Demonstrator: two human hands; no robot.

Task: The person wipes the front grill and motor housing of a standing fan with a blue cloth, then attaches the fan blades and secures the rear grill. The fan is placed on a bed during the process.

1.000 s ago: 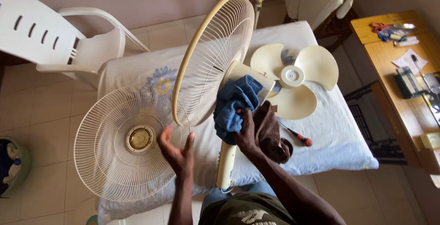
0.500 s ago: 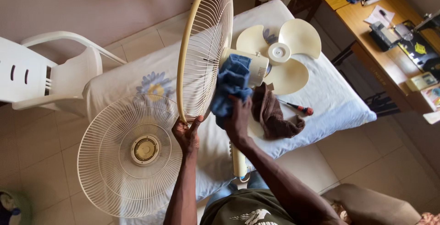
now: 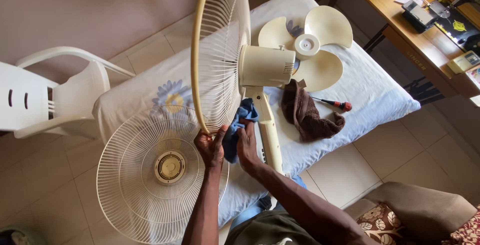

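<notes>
A cream fan body stands tilted over a low table covered with a white floral cloth. Its rear wire guard is upright on edge. My left hand grips the bottom rim of that guard. My right hand presses a blue cloth against the guard's lower part, beside the fan's neck. The front wire guard lies flat at the table's near left corner.
The cream three-blade propeller, a brown rag and a red-handled screwdriver lie on the table. A white plastic chair stands left. A wooden desk with gadgets is at right, a cushioned seat at bottom right.
My right hand slid the blue cloth down from the motor housing to the guard's lower rim. My left hand, free a second ago, now holds the rim. The view shifted.
</notes>
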